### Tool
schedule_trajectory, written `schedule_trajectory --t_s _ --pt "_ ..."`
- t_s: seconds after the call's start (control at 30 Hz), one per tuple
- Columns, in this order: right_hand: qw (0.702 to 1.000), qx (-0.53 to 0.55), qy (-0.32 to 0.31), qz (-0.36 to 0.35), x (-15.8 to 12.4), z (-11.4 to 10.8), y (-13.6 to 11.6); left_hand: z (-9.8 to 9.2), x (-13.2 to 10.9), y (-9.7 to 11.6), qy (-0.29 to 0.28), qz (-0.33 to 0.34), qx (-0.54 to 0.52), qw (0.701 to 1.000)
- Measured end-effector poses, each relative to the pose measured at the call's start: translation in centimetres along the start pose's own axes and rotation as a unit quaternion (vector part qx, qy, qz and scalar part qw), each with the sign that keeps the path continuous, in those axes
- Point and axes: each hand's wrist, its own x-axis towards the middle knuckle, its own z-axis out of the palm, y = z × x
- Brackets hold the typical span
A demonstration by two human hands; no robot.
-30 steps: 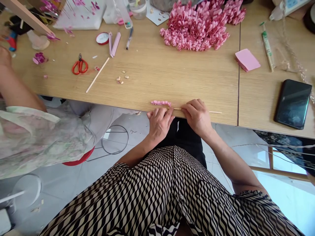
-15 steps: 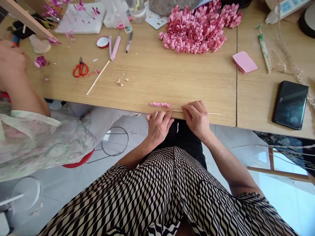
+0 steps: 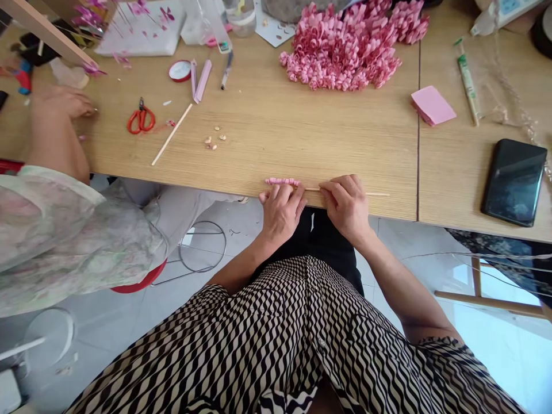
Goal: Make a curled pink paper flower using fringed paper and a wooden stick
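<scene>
At the table's near edge, my right hand (image 3: 348,206) pinches a thin wooden stick (image 3: 378,194) lying nearly level on the tabletop. The stick's left end reaches my left hand (image 3: 282,211), whose bent fingers are closed and pressed down there. Just beyond those fingertips lies a narrow pink curled strip (image 3: 281,181), and its right end meets the left index finger. What sits right under the left fingers is hidden. Farther back rests a large heap of pink curled strips (image 3: 340,54).
Pink paper squares (image 3: 433,105) and a black phone (image 3: 514,182) lie to the right. On the left are red-handled scissors (image 3: 141,119), another stick (image 3: 171,135), a roll of tape (image 3: 180,71) and several small beige bits (image 3: 210,142). A co-worker's arm (image 3: 58,129) rests at far left.
My hands have shifted slightly, and the stick now shows more plainly between them. The curled strip lies closer along the left fingertips. The co-worker's hand has come down to the table.
</scene>
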Motion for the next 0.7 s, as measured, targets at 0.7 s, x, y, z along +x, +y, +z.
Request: schedule_trajectory --t_s 0.7 --pt "1.000 -0.008 0.006 -0.008 -0.01 0.03 -0.10 0.17 0.36 0.10 -0.007 -0.014 -0.009 1.000"
